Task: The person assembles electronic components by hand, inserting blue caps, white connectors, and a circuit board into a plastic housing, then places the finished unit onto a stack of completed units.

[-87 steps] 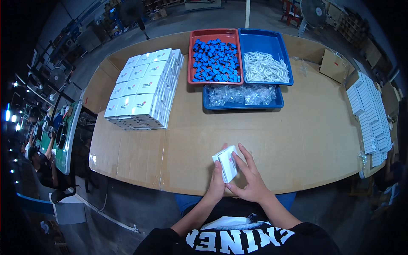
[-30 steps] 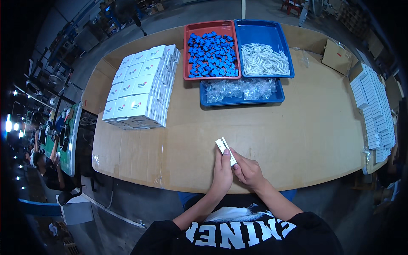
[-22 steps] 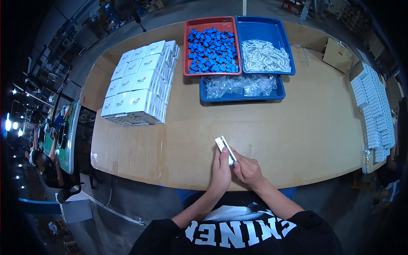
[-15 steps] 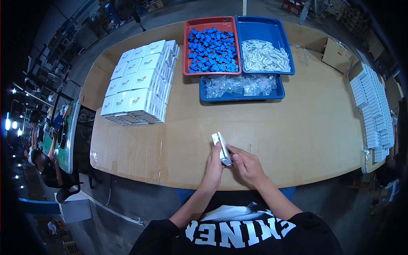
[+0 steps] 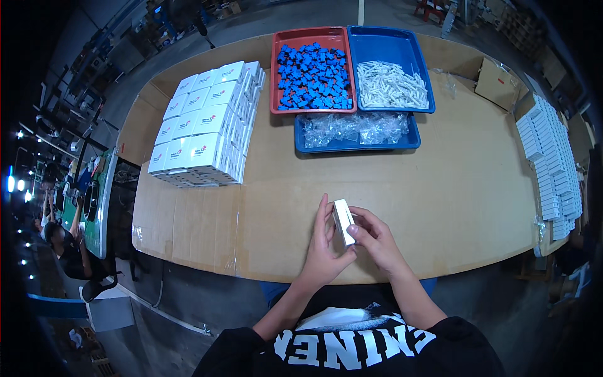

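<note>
A small white box [image 5: 344, 222] is held on edge between my two hands, just above the near middle of the table. My right hand [image 5: 379, 246] grips it from the right, with the thumb on its near face and the fingers behind. On the other side, my left hand [image 5: 321, 254] cups the lower left of the box. Its thumb lies by the bottom end and its index finger points upward, off the box. Part of the left fingers' contact is hidden behind the box.
A cardboard-covered table [image 5: 282, 213] bears a stack of white boxes [image 5: 200, 129] at left. Behind stand a red tray [image 5: 274, 75] of blue pieces, a blue tray [image 5: 383, 44] of white pieces and another blue tray [image 5: 358, 149] of clear bags. More small white boxes [image 5: 549, 166] are stacked right.
The box has turned more upright and shifted slightly right, showing its narrow white side. My left fingers have loosened and stretched upward, while my right thumb has moved onto the box.
</note>
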Demonstrator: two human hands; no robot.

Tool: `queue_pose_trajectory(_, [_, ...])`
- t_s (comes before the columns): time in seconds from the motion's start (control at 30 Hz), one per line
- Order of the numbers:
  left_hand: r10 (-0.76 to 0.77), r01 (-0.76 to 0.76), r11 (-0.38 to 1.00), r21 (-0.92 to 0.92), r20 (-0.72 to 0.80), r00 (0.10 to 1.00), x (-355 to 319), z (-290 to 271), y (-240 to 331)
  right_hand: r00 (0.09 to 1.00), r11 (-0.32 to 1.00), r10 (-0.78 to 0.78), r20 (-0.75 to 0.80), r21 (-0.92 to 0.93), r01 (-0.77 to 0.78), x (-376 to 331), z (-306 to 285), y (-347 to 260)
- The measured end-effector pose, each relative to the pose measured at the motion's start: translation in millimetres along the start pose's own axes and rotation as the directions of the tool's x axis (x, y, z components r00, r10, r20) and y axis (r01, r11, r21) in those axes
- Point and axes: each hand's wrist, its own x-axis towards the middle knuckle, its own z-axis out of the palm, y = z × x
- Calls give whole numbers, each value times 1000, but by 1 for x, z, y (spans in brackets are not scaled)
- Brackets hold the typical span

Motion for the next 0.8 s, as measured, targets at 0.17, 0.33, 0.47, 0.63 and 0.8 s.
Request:
queue_pose_trajectory(0.17, [144,-150,984,-94,-60,988,0,1,-9,992,980,-128,-12,151,128,0,10,10])
queue_pose_trajectory(0.33, [-88,54,954,-295,-102,991,3,4,-13,921,890,-391,5,-254,379,-7,27,15])
queue_pose_trajectory(0.47, [-36,-20,971,-238,-230,972,3,10,-11,917,852,-399,25,-360,381,-11,39,16])
queue_pose_trajectory(0.63, [92,-137,977,-164,-256,962,2,10,-11,880,813,-476,6,-380,442,-17,51,19])
queue_pose_trajectory(0.8, [98,-150,963,-223,-229,968,-1,14,-6,841,770,-541,5,-400,497,-19,52,26])
